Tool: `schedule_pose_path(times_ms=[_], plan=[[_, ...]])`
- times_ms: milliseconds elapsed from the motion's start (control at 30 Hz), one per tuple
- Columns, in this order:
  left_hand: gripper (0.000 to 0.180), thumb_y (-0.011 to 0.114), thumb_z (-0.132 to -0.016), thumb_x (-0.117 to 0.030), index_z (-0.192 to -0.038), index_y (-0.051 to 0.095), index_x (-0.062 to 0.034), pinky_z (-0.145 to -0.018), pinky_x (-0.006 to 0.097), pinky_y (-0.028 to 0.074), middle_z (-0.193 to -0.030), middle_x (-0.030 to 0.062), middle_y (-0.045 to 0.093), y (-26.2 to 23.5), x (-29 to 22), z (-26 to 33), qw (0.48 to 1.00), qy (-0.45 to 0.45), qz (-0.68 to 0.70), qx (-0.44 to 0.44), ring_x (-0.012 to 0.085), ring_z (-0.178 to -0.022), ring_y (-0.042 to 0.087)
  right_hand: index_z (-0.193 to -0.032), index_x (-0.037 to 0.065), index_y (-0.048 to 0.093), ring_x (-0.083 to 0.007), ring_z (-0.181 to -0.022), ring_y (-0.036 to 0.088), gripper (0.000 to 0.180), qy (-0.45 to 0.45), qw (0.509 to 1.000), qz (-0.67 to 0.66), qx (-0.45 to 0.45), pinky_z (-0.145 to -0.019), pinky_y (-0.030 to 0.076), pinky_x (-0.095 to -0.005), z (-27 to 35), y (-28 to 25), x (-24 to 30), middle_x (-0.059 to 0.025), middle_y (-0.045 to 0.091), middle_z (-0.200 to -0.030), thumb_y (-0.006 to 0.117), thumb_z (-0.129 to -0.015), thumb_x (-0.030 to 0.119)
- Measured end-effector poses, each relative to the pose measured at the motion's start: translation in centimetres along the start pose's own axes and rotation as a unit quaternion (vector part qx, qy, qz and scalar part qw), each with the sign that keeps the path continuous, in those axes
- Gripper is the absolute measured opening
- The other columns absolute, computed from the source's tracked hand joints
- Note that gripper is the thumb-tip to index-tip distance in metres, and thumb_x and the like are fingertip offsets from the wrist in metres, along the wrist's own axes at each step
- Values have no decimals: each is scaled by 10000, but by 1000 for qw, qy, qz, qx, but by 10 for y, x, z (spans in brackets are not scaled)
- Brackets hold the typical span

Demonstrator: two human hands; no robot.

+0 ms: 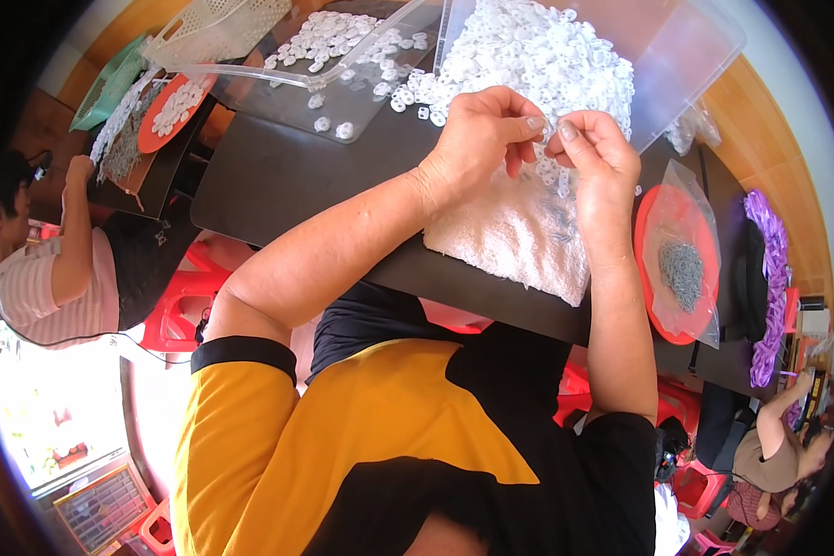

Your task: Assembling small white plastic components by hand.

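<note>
My left hand (485,130) is pinched, thumb against forefinger, over the near edge of a clear plastic bin (686,69). Close beside it on the right, my right hand (602,157) makes a similar pinch, and the fingertips of both almost meet. Whatever they hold is too small to make out. Behind them lies a big heap of small white plastic pieces (537,56) in the bin. Several more white pieces (562,181) sit below the fingers, by a pale pink towel (505,236) on the dark table (296,176).
Left of the bin, a second clear bin (352,116) holds scattered white pieces. At right, an orange-red plate (651,278) carries small grey metal parts (681,273) on clear plastic. A purple bundle (767,278) lies beyond. Other people work at left (56,278) and right (774,454).
</note>
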State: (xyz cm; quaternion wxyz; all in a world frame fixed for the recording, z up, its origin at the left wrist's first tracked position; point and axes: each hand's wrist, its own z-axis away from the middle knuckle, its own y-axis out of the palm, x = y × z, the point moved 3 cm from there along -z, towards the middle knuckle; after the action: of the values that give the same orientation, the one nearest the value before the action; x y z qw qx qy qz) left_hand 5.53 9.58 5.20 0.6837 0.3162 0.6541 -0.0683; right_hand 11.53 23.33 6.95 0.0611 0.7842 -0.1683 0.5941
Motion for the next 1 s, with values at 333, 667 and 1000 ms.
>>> schedule_pose_path(times_ms=[333,667,1000], plan=[[102,606,-909,-61,-952,592,30,-521,247,457,-797,68,619,1,-4,1,1000,6,-19,-7,119,-649,588,-929,5,598,-94,-706,565,72,-34,998,58,-5,-665,466,-256,1,5,-1,-22,609,-780,581,-928,75],[106,608,-898,-54,-945,600,40,-490,235,461,-766,67,622,2,-3,4,999,19,-44,-14,106,-621,582,-914,7,602,-93,-689,557,64,-39,997,59,-18,-635,451,-256,4,6,-3,-25,604,-745,589,-916,70],[71,631,-859,-19,-902,624,37,-440,216,426,-732,38,607,-1,2,4,994,30,-85,-53,72,-590,552,-896,-1,595,-96,-652,564,83,-25,997,76,-5,-605,464,-251,5,12,-10,-26,611,-743,597,-915,80]])
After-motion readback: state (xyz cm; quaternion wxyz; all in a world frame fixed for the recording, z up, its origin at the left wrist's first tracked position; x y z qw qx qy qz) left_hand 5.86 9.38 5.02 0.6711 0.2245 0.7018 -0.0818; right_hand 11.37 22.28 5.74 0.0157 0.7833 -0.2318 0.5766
